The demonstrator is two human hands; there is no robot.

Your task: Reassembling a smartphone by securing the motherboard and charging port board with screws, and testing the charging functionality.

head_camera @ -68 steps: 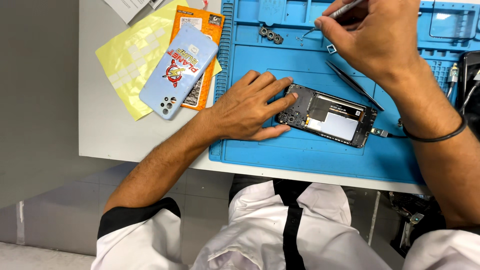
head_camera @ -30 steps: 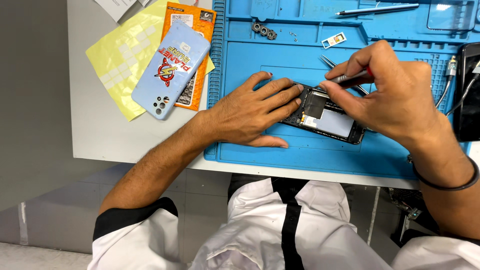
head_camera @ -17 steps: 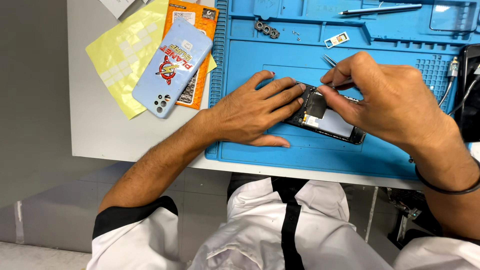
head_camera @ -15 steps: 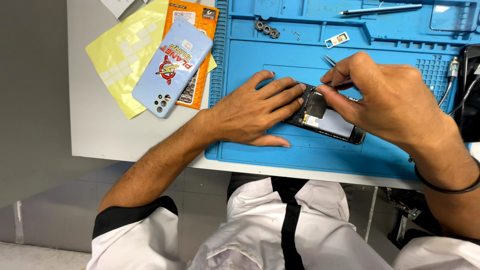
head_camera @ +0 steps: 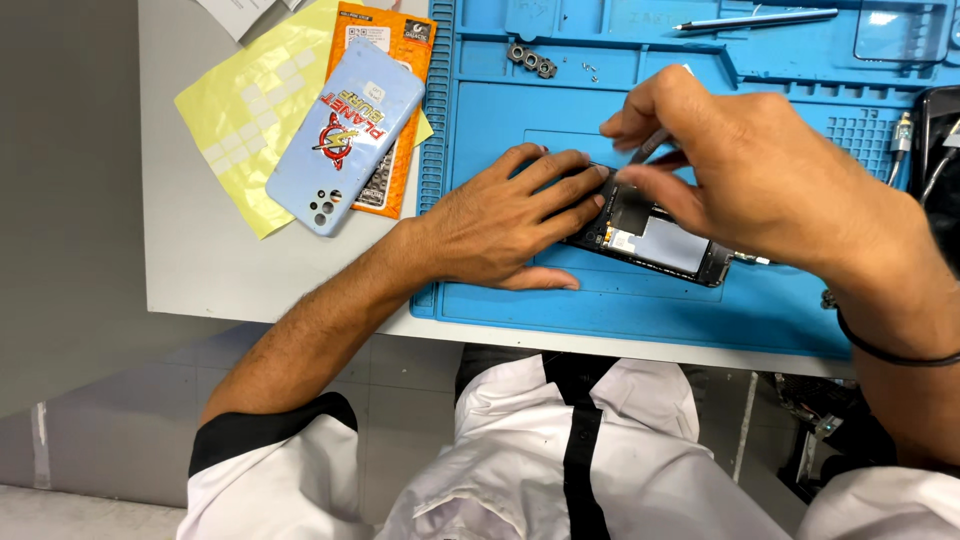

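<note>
Mid-teardown: left hand [head_camera: 500, 225] lies flat, pinning the opened phone [head_camera: 660, 238]; right hand [head_camera: 750, 170] at 3 o'clock pinches tweezers [head_camera: 650, 147] over it. Next needs steady, precise picking.

mat [head_camera: 640, 310]: bright blue, moulded grid of small squares at right
phone [head_camera: 660, 235]: black frame, grey and black insides
case [head_camera: 345, 135]: pale blue, red and yellow emblem
packet [head_camera: 395, 60]: orange
sheet [head_camera: 245, 110]: yellow, paler rectangles
surface [head_camera: 200, 250]: light grey
shirt [head_camera: 530, 460]: white, black placket and cuff
</note>
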